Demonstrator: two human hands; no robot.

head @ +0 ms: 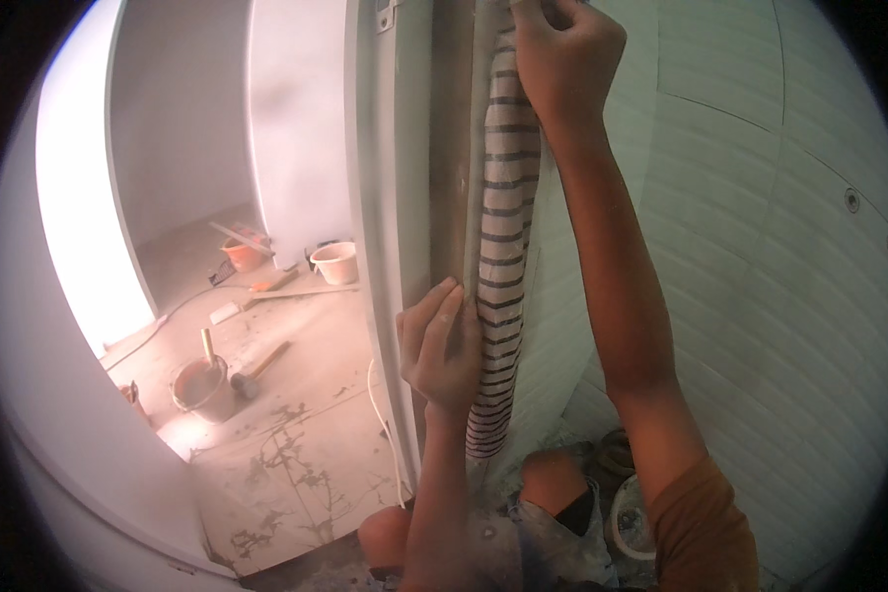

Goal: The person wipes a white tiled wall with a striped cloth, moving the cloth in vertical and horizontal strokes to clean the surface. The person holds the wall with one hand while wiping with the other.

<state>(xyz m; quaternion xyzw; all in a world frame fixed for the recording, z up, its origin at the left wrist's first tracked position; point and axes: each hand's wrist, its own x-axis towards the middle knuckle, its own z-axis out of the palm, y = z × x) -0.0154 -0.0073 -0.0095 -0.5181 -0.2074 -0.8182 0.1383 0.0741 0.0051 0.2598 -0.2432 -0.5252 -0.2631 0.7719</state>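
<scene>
A long, narrow piece of black-and-white striped material (505, 214), apparently cloth, runs down beside the door frame (407, 185). At its top my right hand (573, 55) is raised with curled fingers; the fingertips are partly cut off by the picture's upper edge, so its grip is unclear. Lower down, my left hand (444, 348) rests against the inner edge of the frame, left of the stripes. Its fingers are bent with the tips close together on that edge. Whether they pinch something thin cannot be made out. A brownish recessed strip (450, 148) lies between the frame's pale edges.
Through the doorway stand a bucket (206, 396) with a handle sticking out, a mallet (248, 381), an orange bucket (244, 255) and a pale bucket (335, 263). A white cable (377, 392) trails by the frame. White tiled wall (747, 259) rises at right, above another bucket (629, 518).
</scene>
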